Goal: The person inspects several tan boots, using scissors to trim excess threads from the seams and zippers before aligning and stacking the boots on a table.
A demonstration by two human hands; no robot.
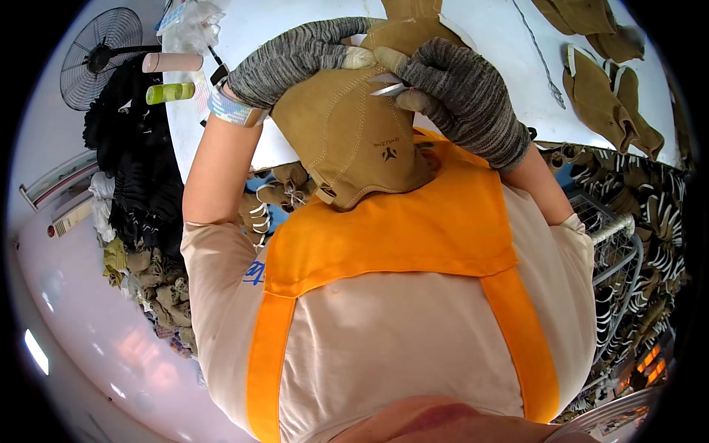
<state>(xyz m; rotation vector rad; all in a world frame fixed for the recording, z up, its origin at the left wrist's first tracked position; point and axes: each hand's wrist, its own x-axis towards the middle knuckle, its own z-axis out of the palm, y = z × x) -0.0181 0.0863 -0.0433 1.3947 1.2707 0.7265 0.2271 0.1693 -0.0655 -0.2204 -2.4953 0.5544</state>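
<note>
A brown suede-like boot upper (347, 140) with pale stitching hangs over the table's near edge against my orange apron (391, 244). Its far end lies on the white table (502, 18). My left hand (295, 63), in a grey knitted glove with pale fingertips, pinches the upper's edge near a seam. Gloved the same way, my right hand (469, 100) grips small thread snips (390, 90). Their blades point left, a little apart, over the stitched seam. Fingers of my right hand also touch the upper close to my left thumb. The snips' handles are hidden in my palm.
More brown uppers (602, 103) lie on the table's right side, with a thin twisted wire (545, 59) beside them. At the left edge are a pink bottle (171, 62), a green bottle (170, 92) and a fan (100, 55). Uppers fill a wire rack (620, 258) at right.
</note>
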